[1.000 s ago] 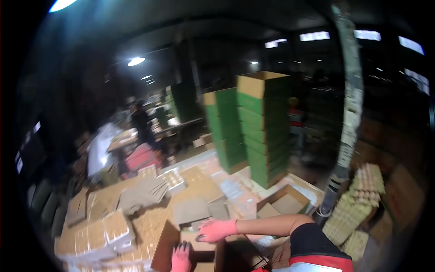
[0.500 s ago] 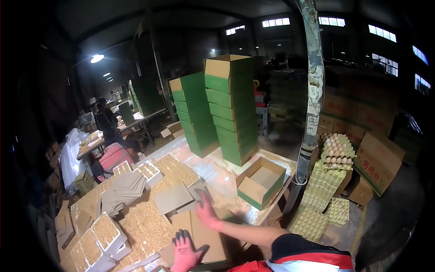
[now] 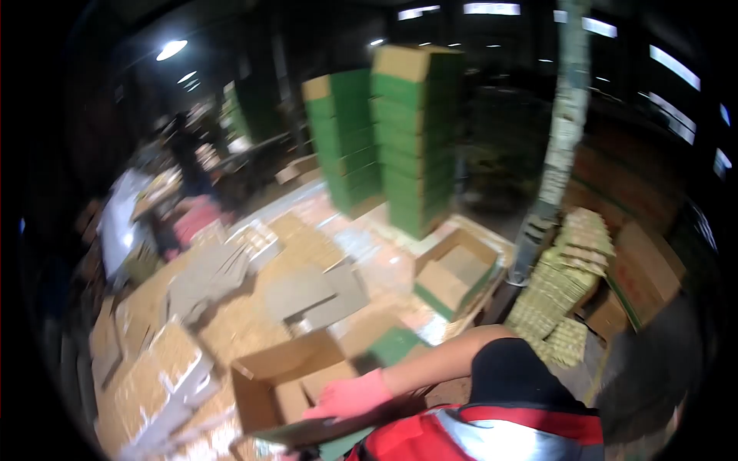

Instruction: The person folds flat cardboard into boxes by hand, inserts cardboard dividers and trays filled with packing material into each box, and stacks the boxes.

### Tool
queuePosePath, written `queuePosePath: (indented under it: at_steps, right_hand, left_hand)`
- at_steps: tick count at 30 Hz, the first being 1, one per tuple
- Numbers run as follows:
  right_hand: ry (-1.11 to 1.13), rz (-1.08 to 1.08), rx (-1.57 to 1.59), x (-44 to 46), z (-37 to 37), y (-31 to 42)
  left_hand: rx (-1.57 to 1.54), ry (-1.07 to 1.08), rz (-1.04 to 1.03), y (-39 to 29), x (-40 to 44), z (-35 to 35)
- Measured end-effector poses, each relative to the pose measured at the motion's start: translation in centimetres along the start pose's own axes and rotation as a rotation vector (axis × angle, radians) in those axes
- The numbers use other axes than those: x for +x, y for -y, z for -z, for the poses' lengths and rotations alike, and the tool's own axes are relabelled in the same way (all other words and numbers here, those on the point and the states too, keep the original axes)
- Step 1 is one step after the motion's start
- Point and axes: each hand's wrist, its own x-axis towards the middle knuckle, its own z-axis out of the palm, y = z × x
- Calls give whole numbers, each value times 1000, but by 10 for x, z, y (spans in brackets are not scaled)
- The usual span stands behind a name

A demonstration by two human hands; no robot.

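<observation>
An open cardboard box (image 3: 292,361), brown inside and green outside, stands at the near edge of the table in front of me. My right hand (image 3: 352,396), in a pink glove, is closed over the box's near right side, its fingertips blurred and partly hidden by cardboard. Only a scrap of my left hand (image 3: 290,456) shows at the bottom edge, below the box's near wall; its fingers cannot be made out. Beyond the box lie flat grey cardboard sheets (image 3: 334,296). A second open green box (image 3: 455,273) sits to the right.
Two tall stacks of green boxes (image 3: 415,146) stand at the table's far side. White trays (image 3: 165,384) and more grey sheets (image 3: 204,280) lie leftward. A post (image 3: 565,131) rises by the right corner, near stacked egg trays (image 3: 550,276). A person in pink (image 3: 198,219) is at far left.
The flat cardboard under my hands now stands as an open box. My right hand has drawn back to its side, and my left hand has dropped almost out of view. The view has shifted.
</observation>
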Motion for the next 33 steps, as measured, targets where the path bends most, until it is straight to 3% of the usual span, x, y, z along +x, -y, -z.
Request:
queuePosePath:
  at_steps: [3,5,6,7,8,10,11,13,15,16,17,18,20,23,26,27,30,31,33]
  right_hand:
    - [198,65,10,-5,-14,1]
    - [304,107,98,-3,-40,-9]
    - [339,100,165,-5,-47,-15]
    - [356,112,169,-3,-34,-23]
    - [367,48,280,2,-8,-37]
    - [-16,-207,445,19,45,-76]
    - [-304,-446,570,18,57,-106]
    - [-614,-676,816,21,56,-149]
    - [-621,-751,657,27,-20,-263]
    - [-325,-940,860,31,-72,-305]
    - [-203,-948,733,34,-111,-315]
    - [191,-1122,924,49,-141,-329]
    - [-209,-1362,746,75,-207,-332]
    - [-167,-1423,622,81,-187,-312]
    - [-411,-1431,845,92,-201,-307]
    - [-555,-1357,906,91,-216,-313]
    - [-704,-1241,1162,86,-152,-283]
    - [-790,-1253,966,96,-136,-278]
    - [-949,-956,1155,85,-113,-284]
  left_hand:
    - [-341,-186,69,24,-34,44]
    - [-350,-220,-24,-62,-47,0]
    - [-32,-141,244,-92,-45,-20]
    - [143,-101,7,-99,-27,-45]
    - [405,-295,-89,-85,-7,-51]
    - [419,-229,-74,-69,11,-27]
    - [436,-233,-23,-83,9,-26]
    - [459,-219,72,-115,-14,-26]
    - [469,-199,168,-115,-27,-34]
    - [480,-190,216,-112,-33,-37]
    - [428,-233,195,-105,-36,-42]
    - [484,-264,250,-89,-38,-41]
    - [524,-372,277,-54,-44,-43]
    - [393,-390,178,-52,-55,-51]
    - [287,-417,157,-52,-58,-58]
    - [290,-414,169,-55,-61,-60]
    - [315,-423,167,-62,-62,-61]
    - [329,-428,158,-57,-63,-60]
    - [354,-442,150,-52,-68,-60]
